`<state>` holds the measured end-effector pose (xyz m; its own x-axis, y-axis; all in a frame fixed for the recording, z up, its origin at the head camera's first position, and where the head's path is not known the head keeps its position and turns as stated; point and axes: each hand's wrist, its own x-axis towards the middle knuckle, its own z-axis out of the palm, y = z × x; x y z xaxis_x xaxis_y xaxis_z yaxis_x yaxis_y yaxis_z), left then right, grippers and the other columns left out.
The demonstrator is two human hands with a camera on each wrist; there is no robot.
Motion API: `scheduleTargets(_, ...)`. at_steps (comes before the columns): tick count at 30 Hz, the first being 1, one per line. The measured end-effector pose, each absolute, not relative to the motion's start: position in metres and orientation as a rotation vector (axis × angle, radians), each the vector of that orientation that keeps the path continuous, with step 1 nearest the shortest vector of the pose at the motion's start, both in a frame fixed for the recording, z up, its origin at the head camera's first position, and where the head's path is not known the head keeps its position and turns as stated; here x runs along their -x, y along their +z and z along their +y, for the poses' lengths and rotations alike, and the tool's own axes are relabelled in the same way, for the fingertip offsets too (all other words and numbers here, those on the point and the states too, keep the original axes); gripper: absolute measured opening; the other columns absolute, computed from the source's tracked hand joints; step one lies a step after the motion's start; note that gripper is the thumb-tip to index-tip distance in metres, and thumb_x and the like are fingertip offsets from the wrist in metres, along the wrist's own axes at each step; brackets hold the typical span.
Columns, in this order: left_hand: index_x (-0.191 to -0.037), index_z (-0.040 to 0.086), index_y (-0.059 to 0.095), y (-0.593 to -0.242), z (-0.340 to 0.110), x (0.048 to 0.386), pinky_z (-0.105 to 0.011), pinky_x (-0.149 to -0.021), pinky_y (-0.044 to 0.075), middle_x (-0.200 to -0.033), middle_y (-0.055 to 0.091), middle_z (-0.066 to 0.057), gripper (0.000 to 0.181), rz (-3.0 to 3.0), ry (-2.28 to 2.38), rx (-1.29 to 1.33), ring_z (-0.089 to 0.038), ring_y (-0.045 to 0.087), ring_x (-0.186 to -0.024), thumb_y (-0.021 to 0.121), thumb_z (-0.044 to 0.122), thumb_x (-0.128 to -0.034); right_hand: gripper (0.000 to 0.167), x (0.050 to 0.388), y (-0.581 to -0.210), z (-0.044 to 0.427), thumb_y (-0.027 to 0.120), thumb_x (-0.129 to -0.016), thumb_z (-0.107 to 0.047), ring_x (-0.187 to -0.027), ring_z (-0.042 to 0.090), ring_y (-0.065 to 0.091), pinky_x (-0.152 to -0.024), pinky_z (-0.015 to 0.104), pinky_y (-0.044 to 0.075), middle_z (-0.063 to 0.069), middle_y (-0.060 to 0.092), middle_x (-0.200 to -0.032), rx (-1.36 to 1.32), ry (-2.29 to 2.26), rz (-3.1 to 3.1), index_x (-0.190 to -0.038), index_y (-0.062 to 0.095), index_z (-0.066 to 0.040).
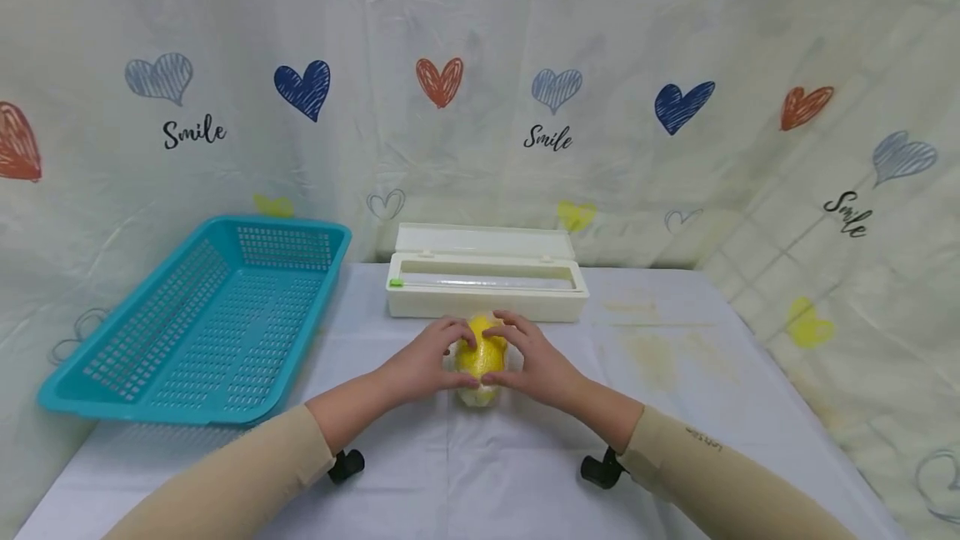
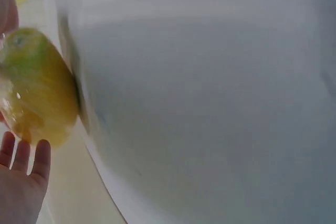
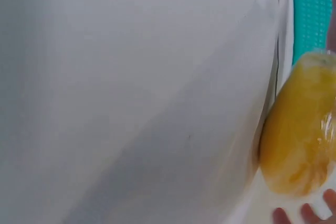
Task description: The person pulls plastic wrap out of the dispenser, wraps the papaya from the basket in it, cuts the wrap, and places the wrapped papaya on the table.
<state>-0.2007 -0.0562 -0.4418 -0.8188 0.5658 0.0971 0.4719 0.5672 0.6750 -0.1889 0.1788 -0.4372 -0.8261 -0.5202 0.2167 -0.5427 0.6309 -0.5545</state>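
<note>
A yellow oval fruit, greenish at one end, is wrapped in glossy clear film on the white-covered table. Its exact kind is unclear. From the left, my left hand curves around it, with fingertips at the upper part and thumb lower down. My right hand mirrors this on the other side, fingers and thumb on the wrapped fruit. In the left wrist view, fingers reach the end of the fruit. Only a few blurred fingertips show beside the fruit in the right wrist view.
Directly behind the fruit stands a white cling film dispenser, its lid raised and a roll inside. A turquoise perforated basket sits at the left. The white tablecloth extends to the right, and a heart-patterned curtain hangs behind.
</note>
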Motion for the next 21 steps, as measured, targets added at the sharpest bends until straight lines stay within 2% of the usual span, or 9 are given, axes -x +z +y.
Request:
scheduleTargets(2, -0.122, 0.027, 0.058, -0.443, -0.058, 0.203, -0.043, -0.107, 0.041, -0.138, 0.044, 0.005, 0.055, 2.646, 1.103, -0.855, -0.021, 0.044, -0.129, 0.083, 0.045, -0.0771, 0.068, 0.192, -0.440, 0.179, 0.082, -0.079, -0.042, -0.140, 0.031, 0.038, -0.104, 0.051, 0.043, 0.006, 0.034, -0.157, -0.848, 1.050, -2.882, -0.138, 0.055, -0.020)
scheduleTargets(5, -0.130, 0.029, 0.054, -0.446, -0.061, 0.207, -0.046, -0.107, 0.041, -0.143, 0.039, 0.004, 0.063, 2.582, 1.142, -0.810, -0.023, 0.043, -0.131, 0.083, 0.048, -0.0768, 0.071, 0.195, -0.442, 0.178, 0.081, -0.080, -0.041, -0.139, 0.030, 0.039, -0.100, 0.048, 0.048, 0.007, 0.030, -0.158, -0.796, 1.178, -2.939, -0.142, 0.052, -0.021)
scheduleTargets(12, -0.122, 0.032, 0.052, -0.448, -0.063, 0.219, -0.040, -0.100, 0.047, -0.140, 0.036, 0.002, 0.053, 2.489, 1.173, -0.783, -0.022, 0.046, -0.124, 0.081, 0.043, -0.0797, 0.058, 0.200, -0.442, 0.173, 0.082, -0.082, -0.034, -0.131, 0.031, 0.045, -0.093, 0.044, 0.053, 0.010, 0.037, -0.150, -0.850, 1.279, -2.867, -0.131, 0.059, -0.014)
scheduleTargets(17, -0.121, 0.031, 0.053, -0.448, -0.062, 0.224, -0.036, -0.096, 0.048, -0.137, 0.037, 0.001, 0.050, 2.500, 1.134, -0.792, -0.021, 0.046, -0.122, 0.079, 0.044, -0.0808, 0.049, 0.201, -0.441, 0.171, 0.081, -0.083, -0.031, -0.130, 0.029, 0.046, -0.092, 0.041, 0.054, 0.009, 0.040, -0.147, -0.849, 1.248, -2.855, -0.125, 0.062, -0.015)
scheduleTargets(21, -0.121, 0.031, 0.054, -0.448, -0.064, 0.223, -0.035, -0.095, 0.049, -0.136, 0.039, 0.001, 0.046, 2.512, 1.142, -0.773, -0.021, 0.047, -0.121, 0.078, 0.041, -0.0834, 0.044, 0.202, -0.441, 0.169, 0.080, -0.084, -0.029, -0.130, 0.031, 0.046, -0.092, 0.044, 0.053, 0.010, 0.042, -0.145, -0.845, 1.260, -2.854, -0.122, 0.064, -0.015)
